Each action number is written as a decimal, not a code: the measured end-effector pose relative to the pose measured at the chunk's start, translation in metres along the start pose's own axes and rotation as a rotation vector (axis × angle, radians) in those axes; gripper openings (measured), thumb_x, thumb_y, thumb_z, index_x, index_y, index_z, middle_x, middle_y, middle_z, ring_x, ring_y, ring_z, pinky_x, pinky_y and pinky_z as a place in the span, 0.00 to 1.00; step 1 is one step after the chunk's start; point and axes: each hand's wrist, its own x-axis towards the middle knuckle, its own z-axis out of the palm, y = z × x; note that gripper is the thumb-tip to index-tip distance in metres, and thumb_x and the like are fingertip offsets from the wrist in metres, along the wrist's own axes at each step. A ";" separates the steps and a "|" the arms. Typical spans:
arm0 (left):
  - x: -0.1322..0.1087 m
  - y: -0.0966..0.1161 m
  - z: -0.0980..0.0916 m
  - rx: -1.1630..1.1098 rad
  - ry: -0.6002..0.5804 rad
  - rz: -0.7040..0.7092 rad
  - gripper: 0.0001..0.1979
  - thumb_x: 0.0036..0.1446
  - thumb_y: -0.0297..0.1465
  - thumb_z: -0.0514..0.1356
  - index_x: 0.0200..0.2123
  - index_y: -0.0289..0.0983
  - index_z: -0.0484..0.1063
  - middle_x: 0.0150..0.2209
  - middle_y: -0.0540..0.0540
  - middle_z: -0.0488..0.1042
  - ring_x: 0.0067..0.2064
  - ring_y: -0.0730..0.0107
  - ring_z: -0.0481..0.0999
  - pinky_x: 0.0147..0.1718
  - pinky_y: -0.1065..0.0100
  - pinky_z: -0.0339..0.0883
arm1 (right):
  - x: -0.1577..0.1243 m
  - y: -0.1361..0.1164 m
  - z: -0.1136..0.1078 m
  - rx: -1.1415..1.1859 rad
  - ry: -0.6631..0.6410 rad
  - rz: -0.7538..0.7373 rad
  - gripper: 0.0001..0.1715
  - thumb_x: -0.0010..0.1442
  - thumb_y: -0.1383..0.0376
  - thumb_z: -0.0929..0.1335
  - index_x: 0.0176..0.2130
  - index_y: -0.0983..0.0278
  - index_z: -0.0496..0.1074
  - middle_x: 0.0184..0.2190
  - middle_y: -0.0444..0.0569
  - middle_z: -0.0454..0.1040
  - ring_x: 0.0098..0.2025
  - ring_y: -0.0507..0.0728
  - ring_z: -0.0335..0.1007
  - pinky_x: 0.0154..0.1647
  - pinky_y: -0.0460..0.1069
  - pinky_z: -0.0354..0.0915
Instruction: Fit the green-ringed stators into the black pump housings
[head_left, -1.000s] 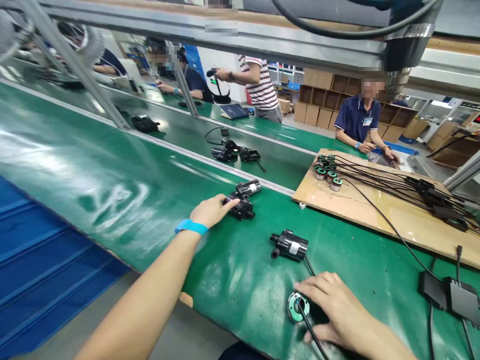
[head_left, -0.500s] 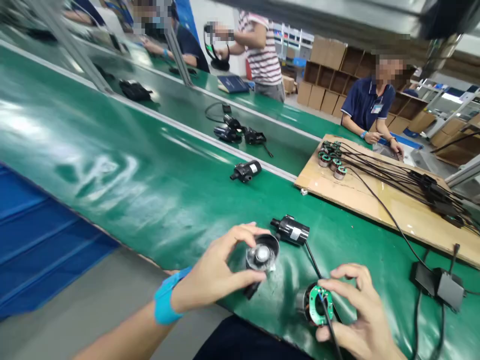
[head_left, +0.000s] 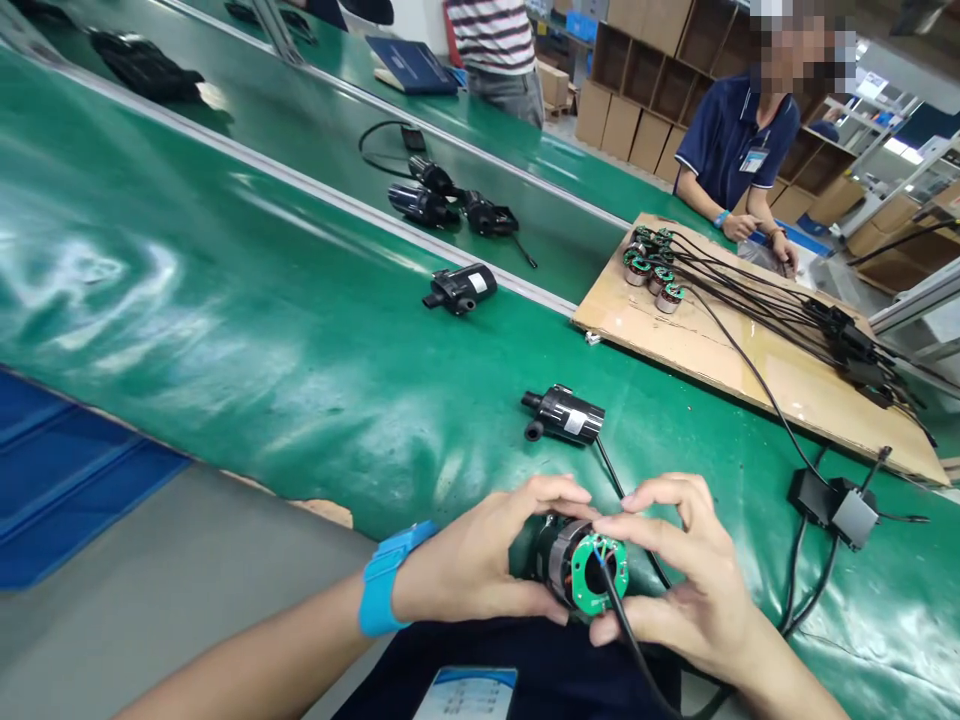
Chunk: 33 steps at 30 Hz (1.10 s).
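Observation:
My left hand [head_left: 472, 565] is closed around a black pump housing [head_left: 541, 548], mostly hidden by my fingers and the motor part. My right hand [head_left: 701, 575] grips a motor stator [head_left: 561, 560] by the edge of its round green circuit board [head_left: 583, 592]. The stator sits against the housing's mouth, at least partly in it; how deep I cannot tell. From the middle of the board a black cable [head_left: 634, 640] runs down toward my lap. Just beyond my hands lies a black pump [head_left: 570, 414] with a white label and its own cable.
Farther off lie another black pump [head_left: 469, 288] and several more behind the metal rail. A cardboard sheet [head_left: 720, 350] at right bears several stators with cables. Black plugs [head_left: 832, 510] lie nearer on the green table [head_left: 300, 370]. A co-worker [head_left: 739, 150] sits across.
My hands have come together, bringing the stator from the right up to the housing, whose opening faced upward before. The view has tilted and shifted.

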 end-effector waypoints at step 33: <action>-0.033 -0.037 -0.024 0.203 0.143 -0.205 0.58 0.49 0.60 0.68 0.74 0.47 0.44 0.64 0.36 0.68 0.64 0.43 0.70 0.64 0.44 0.63 | -0.029 0.026 0.084 0.301 0.112 -0.065 0.44 0.63 0.60 0.75 0.70 0.59 0.55 0.57 0.58 0.76 0.61 0.63 0.74 0.59 0.58 0.74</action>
